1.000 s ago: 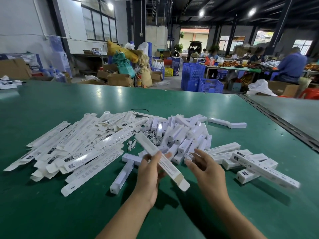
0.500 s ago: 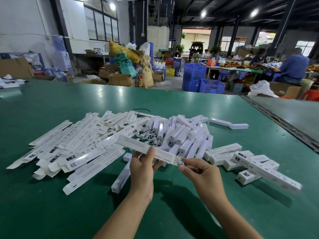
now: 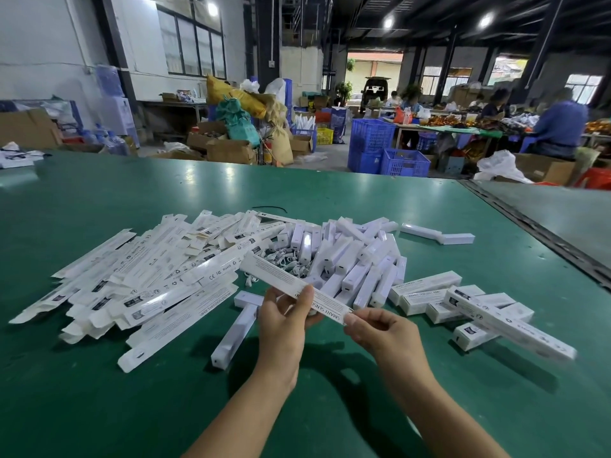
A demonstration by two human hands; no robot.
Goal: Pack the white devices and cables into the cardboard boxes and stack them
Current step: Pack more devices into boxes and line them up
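A few packed long white cardboard boxes (image 3: 426,289) lie stacked at right — most white bar-shaped devices (image 3: 350,256), coiled white cables (image 3: 287,261) and flat cartons (image 3: 148,276) wait on the green table (image 3: 99,408) — while the left hand (image 3: 284,325) grips another box (image 3: 281,279) above it, the right hand (image 3: 380,328) pinching its end.

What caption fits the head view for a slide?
Left hand and right hand hold a long white box near flat boxes and white devices.

Place: factory packing hall.
Worktop: broad green worktop (image 3: 330,200) heaped with white boxes (image 3: 158,276).
Floor: blue crates (image 3: 372,140), cardboard cartons (image 3: 229,152), stuffed sacks (image 3: 243,127).
People: workers (image 3: 560,127) seated at far tables (image 3: 439,128).
Roof: dark steel beams (image 3: 426,28), bright hanging lamps (image 3: 388,22).
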